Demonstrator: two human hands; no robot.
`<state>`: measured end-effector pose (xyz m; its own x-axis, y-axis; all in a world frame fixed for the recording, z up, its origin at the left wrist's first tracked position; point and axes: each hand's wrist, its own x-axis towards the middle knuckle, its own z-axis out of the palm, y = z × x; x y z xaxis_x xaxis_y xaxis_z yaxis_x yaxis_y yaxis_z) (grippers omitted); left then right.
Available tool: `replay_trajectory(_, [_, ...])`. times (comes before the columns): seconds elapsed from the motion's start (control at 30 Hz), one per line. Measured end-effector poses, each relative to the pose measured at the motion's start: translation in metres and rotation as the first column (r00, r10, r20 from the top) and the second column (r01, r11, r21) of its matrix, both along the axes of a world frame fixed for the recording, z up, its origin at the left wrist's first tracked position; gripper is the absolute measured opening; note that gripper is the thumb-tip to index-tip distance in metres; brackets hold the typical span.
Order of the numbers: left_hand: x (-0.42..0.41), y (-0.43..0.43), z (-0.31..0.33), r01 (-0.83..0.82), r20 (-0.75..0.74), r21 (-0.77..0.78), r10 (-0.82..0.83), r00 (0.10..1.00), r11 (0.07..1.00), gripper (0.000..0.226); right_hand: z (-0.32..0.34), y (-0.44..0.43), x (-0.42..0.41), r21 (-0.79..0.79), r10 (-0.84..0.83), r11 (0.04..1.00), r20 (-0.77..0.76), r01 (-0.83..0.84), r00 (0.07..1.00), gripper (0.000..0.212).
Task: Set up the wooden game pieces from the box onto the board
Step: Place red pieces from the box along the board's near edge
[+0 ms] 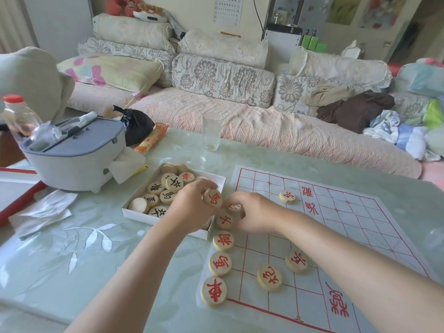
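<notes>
A white box (134, 212) on the table holds several round wooden pieces (168, 195) with red or black characters. To its right lies the paper board (336, 227) with red grid lines. Several red pieces (219, 263) stand in a column along the board's left edge, and others (269, 277) sit further in. My left hand (192, 210) is over the box's right end, pinching a red-marked piece (213, 197) tilted up. My right hand (252, 212) rests at the board's left edge, fingers on a mostly hidden piece (236, 207).
A grey lidded container (72, 152) with a bottle (19, 116) stands at the left, tissues (43, 210) in front of it. A drinking glass (212, 131) stands behind the box. A black bag (137, 123) and a sofa (240, 121) lie beyond.
</notes>
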<state>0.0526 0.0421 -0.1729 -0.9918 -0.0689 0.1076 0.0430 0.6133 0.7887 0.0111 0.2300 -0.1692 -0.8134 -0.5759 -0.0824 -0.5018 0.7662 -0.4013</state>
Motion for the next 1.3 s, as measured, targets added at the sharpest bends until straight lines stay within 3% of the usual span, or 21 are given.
replay_trajectory(0.13, [0.003, 0.010, 0.005, 0.030, -0.035, 0.015, -0.029, 0.999, 0.999, 0.046, 0.014, 0.007, 0.001, -0.330, -0.146, 0.925, 0.146, 0.187, 0.978, 0.018])
replay_trajectory(0.33, [0.005, 0.040, 0.010, 0.118, -0.083, 0.093, -0.110, 0.990, 0.989, 0.042, 0.021, 0.023, 0.011, -0.490, -0.152, 0.788, 0.434, 0.374, 0.888, 0.019])
replay_trajectory(0.5, [-0.001, 0.056, 0.011, 0.085, 0.003, 0.299, -0.090, 0.996, 0.950, 0.024, 0.015, 0.042, 0.010, -0.568, -0.166, 0.704, 0.451, 0.426, 0.877, 0.023])
replay_trajectory(0.63, [-0.005, 0.067, 0.010, 0.011, 0.025, 0.317, -0.020, 0.999, 0.948, 0.026, 0.012, 0.046, 0.009, -0.564, -0.150, 0.755, 0.348, 0.334, 0.925, 0.044])
replay_trajectory(0.7, [-0.011, 0.069, 0.010, 0.003, 0.037, 0.314, -0.015, 0.999, 0.949, 0.029, 0.012, 0.046, 0.007, -0.553, -0.167, 0.769, 0.310, 0.320, 0.936, 0.044])
replay_trajectory(0.77, [-0.015, 0.071, 0.009, 0.014, 0.026, 0.246, -0.021, 0.999, 0.969, 0.030, 0.012, 0.048, -0.001, -0.533, -0.206, 0.776, 0.292, 0.338, 0.934, 0.038])
replay_trajectory(0.83, [-0.020, 0.069, 0.006, 0.014, -0.024, -0.025, -0.014, 1.000, 1.000, 0.027, 0.012, 0.049, -0.017, -0.471, -0.277, 0.803, 0.248, 0.366, 0.928, 0.034])
replay_trajectory(0.9, [-0.025, 0.064, -0.003, 0.001, -0.123, -0.374, -0.051, 0.991, 0.927, 0.033, 0.011, 0.049, -0.039, -0.405, -0.361, 0.823, 0.167, 0.397, 0.918, 0.035])
replay_trajectory(0.97, [-0.028, 0.058, -0.009, 0.008, -0.148, -0.525, -0.100, 0.984, 0.851, 0.040, 0.010, 0.048, -0.062, -0.364, -0.422, 0.828, 0.096, 0.427, 0.901, 0.038])
replay_trajectory(1.1, [-0.033, 0.052, -0.014, 0.115, -0.084, -0.591, -0.203, 0.976, 0.799, 0.040, 0.010, 0.039, -0.100, -0.219, -0.470, 0.859, 0.021, 0.463, 0.882, 0.041])
replay_trajectory(1.3, [-0.034, 0.046, -0.023, 0.176, 0.042, -0.615, -0.190, 0.981, 0.768, 0.037, -0.002, 0.013, -0.136, -0.055, -0.468, 0.883, -0.036, 0.466, 0.883, 0.038])
